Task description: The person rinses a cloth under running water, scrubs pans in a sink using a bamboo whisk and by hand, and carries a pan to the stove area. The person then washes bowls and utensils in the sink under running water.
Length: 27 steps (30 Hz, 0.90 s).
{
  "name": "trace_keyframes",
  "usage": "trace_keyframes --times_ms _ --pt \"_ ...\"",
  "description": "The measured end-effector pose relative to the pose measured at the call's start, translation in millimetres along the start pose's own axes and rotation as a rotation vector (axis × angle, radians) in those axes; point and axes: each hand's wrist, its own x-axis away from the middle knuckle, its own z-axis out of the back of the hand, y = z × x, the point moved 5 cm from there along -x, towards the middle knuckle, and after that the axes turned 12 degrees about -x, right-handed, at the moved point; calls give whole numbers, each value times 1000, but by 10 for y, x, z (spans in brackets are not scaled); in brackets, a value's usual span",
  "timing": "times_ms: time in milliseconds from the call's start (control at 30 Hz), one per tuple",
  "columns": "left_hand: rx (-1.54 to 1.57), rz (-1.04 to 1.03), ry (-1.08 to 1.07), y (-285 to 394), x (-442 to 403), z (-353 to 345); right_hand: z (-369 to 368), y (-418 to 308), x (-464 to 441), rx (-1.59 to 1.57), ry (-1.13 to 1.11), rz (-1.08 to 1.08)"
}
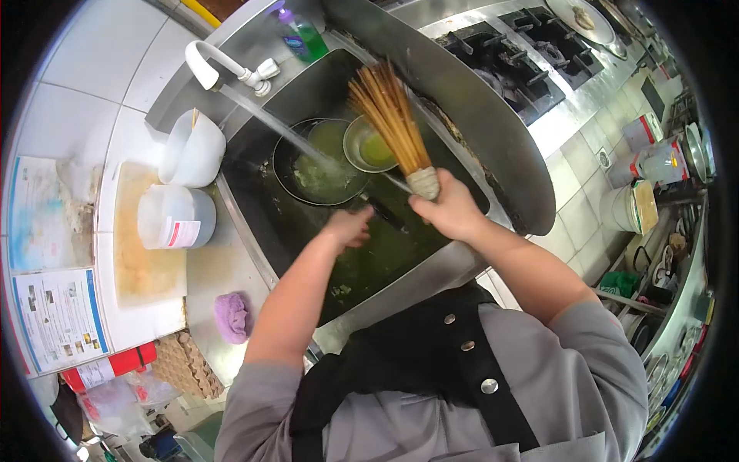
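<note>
A bundle of thin wooden sticks [389, 115], bound with pale wrapping at its lower end, is gripped in my right hand [448, 202] above the sink [308, 266]. My left hand [350, 229] is beside the black handle of a pan [322, 158]; its fingers are partly curled, and whether they touch the handle is unclear. Water from the white faucet [204, 68] runs into the pan, which holds greenish water. Next to the pan, partly behind the sticks, is a metal bowl [356, 146] with greenish liquid in it.
White plastic tubs [173, 218] stand left of the sink. A purple cloth [231, 317] lies on the metal ledge. Behind the sink is a green soap bottle [306, 40]. A gas stove [500, 65] stands at the upper right, beyond the sink's raised metal wall [493, 131].
</note>
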Motion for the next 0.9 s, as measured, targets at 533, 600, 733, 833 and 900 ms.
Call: trace_keyframes --times_ms 533,600,733,833,900 --pt "1315 -128 -183 -57 -248 -266 403 -39 467 198 -18 274" --pt "1393 -146 -353 -220 14 73 414 79 442 107 23 313" --pt "1030 -30 -136 -227 437 464 411 20 459 52 -4 288" --pt "810 -4 69 -339 707 444 397 45 466 97 -30 304" --pt "657 -2 228 -415 902 513 411 48 459 101 -18 319"
